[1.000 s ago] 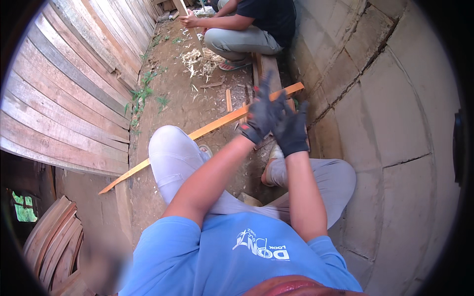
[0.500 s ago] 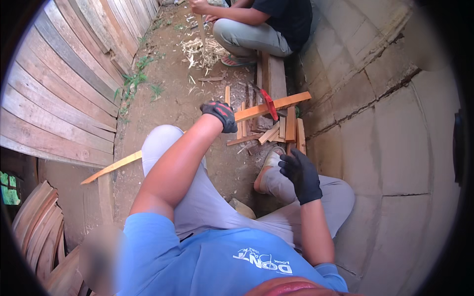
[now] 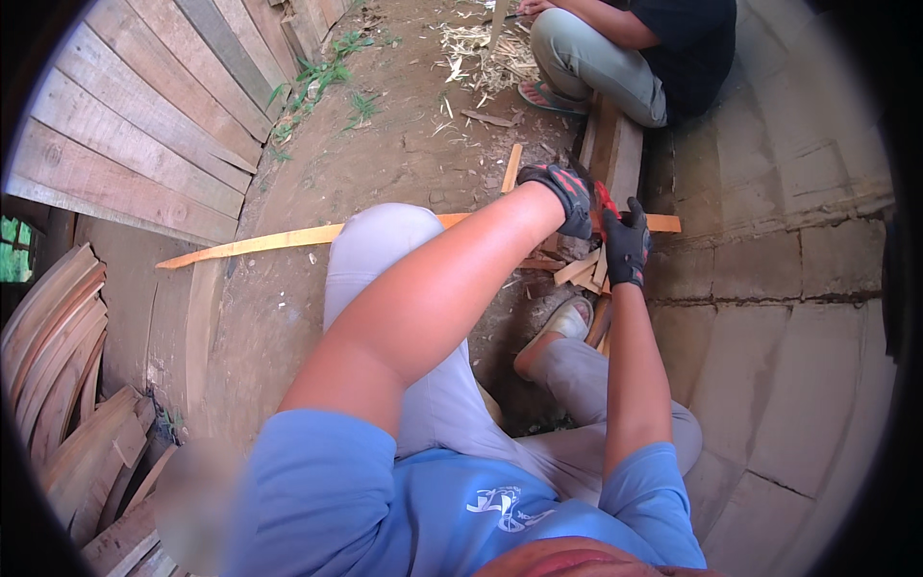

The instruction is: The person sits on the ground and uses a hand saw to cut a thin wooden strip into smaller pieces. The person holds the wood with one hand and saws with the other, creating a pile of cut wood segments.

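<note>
Both gloved hands' grip (image 3: 598, 216) outstretched at long wooden strip (image 3: 288, 238).

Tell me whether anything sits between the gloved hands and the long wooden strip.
Nothing visible does. The left hand and right hand are both right at the long wooden strip, beside a red-handled tool.

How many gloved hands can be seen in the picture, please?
2. The left hand is over the long wooden strip; the right hand is beside it, above the wood scraps.
</note>
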`<move>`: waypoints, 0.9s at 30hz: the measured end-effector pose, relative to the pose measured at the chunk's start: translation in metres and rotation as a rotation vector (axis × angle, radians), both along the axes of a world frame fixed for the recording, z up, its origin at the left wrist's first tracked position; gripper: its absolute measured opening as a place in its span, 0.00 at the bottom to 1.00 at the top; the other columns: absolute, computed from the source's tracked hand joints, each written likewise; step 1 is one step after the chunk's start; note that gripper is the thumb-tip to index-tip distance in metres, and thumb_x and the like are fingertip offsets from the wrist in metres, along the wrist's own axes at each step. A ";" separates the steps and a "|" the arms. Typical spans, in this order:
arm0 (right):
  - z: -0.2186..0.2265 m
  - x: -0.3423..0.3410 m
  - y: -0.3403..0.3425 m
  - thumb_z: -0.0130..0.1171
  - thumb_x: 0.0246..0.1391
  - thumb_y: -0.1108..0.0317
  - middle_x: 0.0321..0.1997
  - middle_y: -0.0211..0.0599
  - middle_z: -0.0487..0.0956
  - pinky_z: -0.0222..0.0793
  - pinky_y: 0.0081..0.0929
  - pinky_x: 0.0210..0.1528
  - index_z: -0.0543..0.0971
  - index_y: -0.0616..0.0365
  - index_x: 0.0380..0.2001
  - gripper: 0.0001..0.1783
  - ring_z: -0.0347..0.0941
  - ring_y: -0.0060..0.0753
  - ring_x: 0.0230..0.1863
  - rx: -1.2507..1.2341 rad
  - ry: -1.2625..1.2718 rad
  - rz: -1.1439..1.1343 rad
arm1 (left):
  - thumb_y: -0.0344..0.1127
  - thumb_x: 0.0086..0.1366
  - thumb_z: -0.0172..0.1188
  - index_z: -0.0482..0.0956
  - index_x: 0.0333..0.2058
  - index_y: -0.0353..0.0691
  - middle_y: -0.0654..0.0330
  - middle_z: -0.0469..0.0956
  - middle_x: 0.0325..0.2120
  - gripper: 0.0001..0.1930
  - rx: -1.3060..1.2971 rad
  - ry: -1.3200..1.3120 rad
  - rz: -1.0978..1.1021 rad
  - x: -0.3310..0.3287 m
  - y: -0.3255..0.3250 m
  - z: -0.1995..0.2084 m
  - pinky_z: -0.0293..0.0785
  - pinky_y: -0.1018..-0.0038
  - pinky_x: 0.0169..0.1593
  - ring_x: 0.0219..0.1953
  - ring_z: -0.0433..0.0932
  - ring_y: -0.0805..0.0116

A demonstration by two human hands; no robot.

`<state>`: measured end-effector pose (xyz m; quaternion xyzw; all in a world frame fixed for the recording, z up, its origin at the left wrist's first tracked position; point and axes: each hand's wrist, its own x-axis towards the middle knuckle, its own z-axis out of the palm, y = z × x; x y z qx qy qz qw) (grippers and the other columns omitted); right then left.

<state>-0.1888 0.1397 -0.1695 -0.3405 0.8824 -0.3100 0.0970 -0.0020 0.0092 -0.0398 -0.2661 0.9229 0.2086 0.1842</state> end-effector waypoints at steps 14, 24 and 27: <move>-0.046 -0.037 -0.031 0.76 0.53 0.57 0.54 0.44 0.87 0.79 0.36 0.53 0.77 0.51 0.71 0.42 0.83 0.35 0.50 -0.077 -0.194 0.202 | 0.54 0.62 0.67 0.83 0.65 0.49 0.59 0.81 0.66 0.33 0.096 0.087 0.044 0.023 -0.003 0.014 0.75 0.52 0.68 0.69 0.78 0.58; -0.085 0.007 -0.037 0.67 0.63 0.48 0.40 0.42 0.89 0.76 0.41 0.38 0.85 0.60 0.54 0.27 0.82 0.37 0.39 -0.172 -0.294 0.247 | 0.66 0.62 0.64 0.87 0.58 0.45 0.53 0.85 0.59 0.36 0.112 0.172 0.173 0.055 0.002 0.010 0.77 0.58 0.66 0.64 0.82 0.53; -0.122 -0.034 -0.027 0.61 0.63 0.42 0.38 0.49 0.88 0.77 0.46 0.41 0.87 0.60 0.46 0.29 0.84 0.45 0.40 0.065 0.323 0.409 | 0.68 0.63 0.63 0.87 0.58 0.45 0.52 0.85 0.59 0.37 0.097 0.169 0.114 0.038 0.000 0.018 0.77 0.58 0.66 0.63 0.82 0.52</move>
